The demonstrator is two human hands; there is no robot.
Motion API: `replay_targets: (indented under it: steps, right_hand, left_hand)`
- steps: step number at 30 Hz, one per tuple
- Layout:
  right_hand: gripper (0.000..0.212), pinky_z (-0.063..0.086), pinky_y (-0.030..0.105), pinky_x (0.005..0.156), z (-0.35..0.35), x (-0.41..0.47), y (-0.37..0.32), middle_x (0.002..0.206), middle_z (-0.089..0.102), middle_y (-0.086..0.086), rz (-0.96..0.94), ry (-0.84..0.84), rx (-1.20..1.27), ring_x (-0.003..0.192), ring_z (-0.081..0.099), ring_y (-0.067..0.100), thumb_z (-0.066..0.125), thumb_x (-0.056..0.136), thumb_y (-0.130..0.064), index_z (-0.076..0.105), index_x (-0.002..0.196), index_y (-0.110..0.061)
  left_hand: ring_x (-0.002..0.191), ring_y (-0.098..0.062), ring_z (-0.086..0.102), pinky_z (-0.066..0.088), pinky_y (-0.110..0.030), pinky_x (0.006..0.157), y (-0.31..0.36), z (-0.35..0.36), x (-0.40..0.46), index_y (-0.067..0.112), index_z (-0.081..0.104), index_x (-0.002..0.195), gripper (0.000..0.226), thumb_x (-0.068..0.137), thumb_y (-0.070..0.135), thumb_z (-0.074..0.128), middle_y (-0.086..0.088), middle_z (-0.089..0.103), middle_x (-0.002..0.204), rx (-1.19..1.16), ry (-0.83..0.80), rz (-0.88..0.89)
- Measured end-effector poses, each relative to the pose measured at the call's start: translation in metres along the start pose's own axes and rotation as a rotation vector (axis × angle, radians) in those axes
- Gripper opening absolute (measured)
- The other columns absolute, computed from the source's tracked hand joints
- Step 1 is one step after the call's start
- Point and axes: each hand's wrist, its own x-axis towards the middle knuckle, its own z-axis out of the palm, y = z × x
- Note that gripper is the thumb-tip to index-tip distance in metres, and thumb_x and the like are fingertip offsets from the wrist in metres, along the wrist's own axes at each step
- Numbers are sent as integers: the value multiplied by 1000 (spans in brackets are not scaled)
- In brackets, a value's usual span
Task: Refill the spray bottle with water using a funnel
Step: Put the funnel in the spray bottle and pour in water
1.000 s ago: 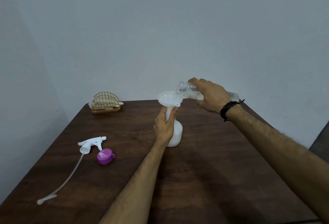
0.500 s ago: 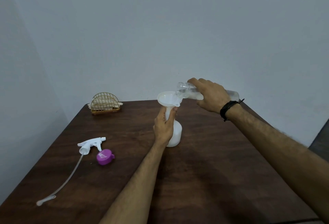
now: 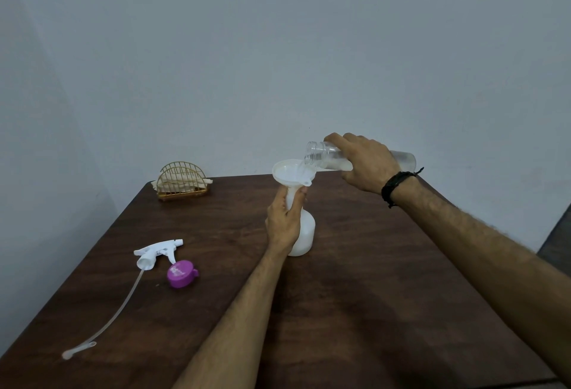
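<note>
Left hand (image 3: 282,224) grips the spray bottle (image 3: 304,234) neck below the funnel (image 3: 292,172). Right hand (image 3: 367,162) wraps the clear bottle (image 3: 327,157), tilted over the funnel. No legible labels.

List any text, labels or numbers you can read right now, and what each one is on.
None can be read.
Purple cap: a pale mark on its top, too blurred to read.
Clear bottle, funnel, spray bottle, trigger sprayer: no print visible.
</note>
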Motion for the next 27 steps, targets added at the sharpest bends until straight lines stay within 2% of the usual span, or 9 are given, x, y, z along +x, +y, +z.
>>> replay_targets:
  steps: [9,14,23,27]
  right_hand:
    - [57,34,33,62,-3,1,2,95,58,1,0,12,-5,79,56,27,60,77,-7,48,129,-24]
    - [58,34,33,64,-7,1,2,100,59,2,-5,7,-15,82,56,26,63,78,-9,48,132,-24]
    - [60,34,32,66,-8,0,3,103,60,2,1,5,-42,83,55,24,63,78,-8,47,133,-25]
    - [59,33,32,67,-8,0,2,103,60,2,-2,7,-37,81,53,23,62,79,-7,48,133,-25]
  left_hand:
    - [101,-11,68,55,-43,97,2,0,-1,29,65,119,38,95,56,55,9,73,103,6,-2,-12]
    - [101,-13,68,55,-45,96,3,0,-2,28,65,118,56,86,71,49,8,73,104,3,2,0]
    - [100,-11,68,55,-43,96,3,0,-2,27,65,119,38,96,56,55,8,73,103,13,-5,-10]
    - [101,-12,68,55,-43,97,3,0,-2,24,66,120,39,96,54,55,7,73,104,10,-2,-15]
